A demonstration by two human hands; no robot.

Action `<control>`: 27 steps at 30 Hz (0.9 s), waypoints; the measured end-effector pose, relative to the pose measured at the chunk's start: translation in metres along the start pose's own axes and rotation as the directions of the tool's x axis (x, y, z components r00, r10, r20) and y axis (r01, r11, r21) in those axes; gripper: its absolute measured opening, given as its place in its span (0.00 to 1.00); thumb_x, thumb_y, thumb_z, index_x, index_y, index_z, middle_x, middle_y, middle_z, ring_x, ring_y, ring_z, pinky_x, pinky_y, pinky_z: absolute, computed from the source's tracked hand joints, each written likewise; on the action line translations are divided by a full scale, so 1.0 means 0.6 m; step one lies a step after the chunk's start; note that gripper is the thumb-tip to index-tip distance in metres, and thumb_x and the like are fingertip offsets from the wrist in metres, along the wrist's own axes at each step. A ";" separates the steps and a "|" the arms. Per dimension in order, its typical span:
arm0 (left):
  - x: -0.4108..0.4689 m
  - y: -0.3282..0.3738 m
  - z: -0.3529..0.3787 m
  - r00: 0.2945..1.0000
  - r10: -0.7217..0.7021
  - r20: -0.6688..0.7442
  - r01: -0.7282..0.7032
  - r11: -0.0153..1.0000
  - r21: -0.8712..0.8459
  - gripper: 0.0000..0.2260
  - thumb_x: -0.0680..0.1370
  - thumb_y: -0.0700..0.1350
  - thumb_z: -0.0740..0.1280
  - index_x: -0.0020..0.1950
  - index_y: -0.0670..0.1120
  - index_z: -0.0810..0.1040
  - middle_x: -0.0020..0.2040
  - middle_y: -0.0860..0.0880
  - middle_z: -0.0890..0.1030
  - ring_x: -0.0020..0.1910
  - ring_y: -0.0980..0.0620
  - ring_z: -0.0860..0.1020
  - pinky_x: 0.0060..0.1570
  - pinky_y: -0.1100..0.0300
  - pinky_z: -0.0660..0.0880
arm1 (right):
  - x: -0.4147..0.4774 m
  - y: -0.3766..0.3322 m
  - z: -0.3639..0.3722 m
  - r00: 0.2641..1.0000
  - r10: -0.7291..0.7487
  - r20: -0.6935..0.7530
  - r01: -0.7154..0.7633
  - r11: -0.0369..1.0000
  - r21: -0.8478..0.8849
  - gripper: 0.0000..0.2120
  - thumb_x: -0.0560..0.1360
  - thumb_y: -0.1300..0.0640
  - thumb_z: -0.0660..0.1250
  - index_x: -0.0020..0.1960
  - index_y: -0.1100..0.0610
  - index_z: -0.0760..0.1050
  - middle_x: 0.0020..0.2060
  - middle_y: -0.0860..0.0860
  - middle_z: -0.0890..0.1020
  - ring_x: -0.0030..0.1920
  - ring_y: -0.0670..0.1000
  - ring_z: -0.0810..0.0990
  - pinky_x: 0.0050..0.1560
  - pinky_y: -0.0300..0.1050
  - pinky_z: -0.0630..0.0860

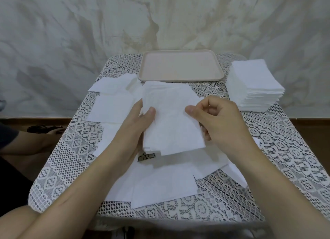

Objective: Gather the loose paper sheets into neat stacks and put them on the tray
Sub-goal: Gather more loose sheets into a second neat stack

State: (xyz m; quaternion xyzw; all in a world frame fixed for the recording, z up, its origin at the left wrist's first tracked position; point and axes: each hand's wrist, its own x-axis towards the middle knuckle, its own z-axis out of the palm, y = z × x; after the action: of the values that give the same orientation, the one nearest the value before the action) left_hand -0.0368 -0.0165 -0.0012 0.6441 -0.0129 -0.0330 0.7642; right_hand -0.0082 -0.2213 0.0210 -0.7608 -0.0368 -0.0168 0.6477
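Observation:
I hold a bundle of white paper sheets [171, 117] above the middle of the table. My left hand [135, 129] grips its left edge, thumb on top. My right hand [219, 119] pinches its right edge with curled fingers. Loose white sheets [160, 181] lie scattered on the lace cloth under and in front of the bundle, and more loose sheets [114, 99] lie at the left. A beige tray [180, 78] sits at the far middle of the table with nothing on it.
A tall neat stack of white sheets [253, 85] stands at the far right, beside the tray. The lace tablecloth [285, 149] covers a small table. Another person's arm [32, 142] shows at the left edge, off the table.

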 end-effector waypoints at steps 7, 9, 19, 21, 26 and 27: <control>-0.005 0.005 0.007 0.999 -0.003 0.043 0.005 0.999 -0.033 0.23 0.82 0.56 0.65 0.77 0.59 0.70 0.67 0.58 0.83 0.67 0.56 0.81 0.59 0.57 0.82 | -0.002 -0.003 0.000 0.999 -0.004 -0.037 0.008 0.996 0.091 0.15 0.77 0.55 0.74 0.37 0.56 0.72 0.24 0.50 0.71 0.23 0.45 0.66 0.27 0.35 0.62; -0.005 0.004 0.009 0.998 -0.001 0.065 0.002 1.000 -0.018 0.22 0.84 0.56 0.66 0.78 0.58 0.69 0.68 0.56 0.83 0.68 0.54 0.81 0.62 0.53 0.82 | -0.005 -0.002 0.013 0.999 -0.008 -0.031 0.011 0.997 0.071 0.15 0.77 0.55 0.74 0.36 0.56 0.72 0.24 0.51 0.70 0.23 0.46 0.65 0.28 0.37 0.62; -0.003 0.005 -0.005 0.998 -0.013 0.062 0.018 0.997 -0.069 0.22 0.83 0.46 0.64 0.77 0.45 0.72 0.71 0.43 0.81 0.71 0.40 0.79 0.72 0.39 0.72 | -0.008 0.005 0.028 0.998 0.057 0.034 -0.054 0.996 -0.066 0.16 0.71 0.39 0.75 0.52 0.46 0.77 0.40 0.41 0.82 0.38 0.43 0.81 0.36 0.46 0.78; -0.005 0.007 -0.003 0.999 0.000 0.047 0.004 0.996 -0.084 0.22 0.82 0.46 0.64 0.76 0.45 0.72 0.70 0.44 0.82 0.69 0.41 0.80 0.69 0.41 0.77 | -0.010 0.009 0.029 0.987 0.113 0.114 -0.105 0.992 -0.073 0.28 0.67 0.33 0.75 0.62 0.45 0.76 0.49 0.43 0.85 0.47 0.44 0.85 0.48 0.49 0.83; -0.002 0.005 -0.002 0.999 0.024 -0.045 -0.029 0.993 -0.111 0.20 0.82 0.48 0.66 0.75 0.49 0.74 0.68 0.46 0.83 0.68 0.44 0.81 0.65 0.43 0.79 | -0.021 -0.001 0.026 0.933 0.189 0.308 -0.175 0.982 -0.072 0.35 0.65 0.36 0.74 0.69 0.46 0.74 0.53 0.46 0.87 0.52 0.45 0.86 0.62 0.52 0.80; -0.003 0.004 -0.002 0.998 0.015 -0.055 -0.022 0.992 -0.126 0.20 0.82 0.49 0.67 0.74 0.50 0.74 0.67 0.46 0.83 0.67 0.44 0.81 0.64 0.43 0.79 | -0.022 -0.002 0.025 0.919 0.201 0.340 -0.191 0.980 -0.061 0.32 0.66 0.39 0.75 0.67 0.47 0.75 0.52 0.45 0.87 0.53 0.45 0.86 0.62 0.52 0.80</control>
State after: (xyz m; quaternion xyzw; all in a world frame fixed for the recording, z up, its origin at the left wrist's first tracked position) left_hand -0.0386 -0.0149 0.0011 0.5947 0.0037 -0.0092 0.8039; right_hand -0.0215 -0.2066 0.0188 -0.7604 -0.0731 0.1809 0.6195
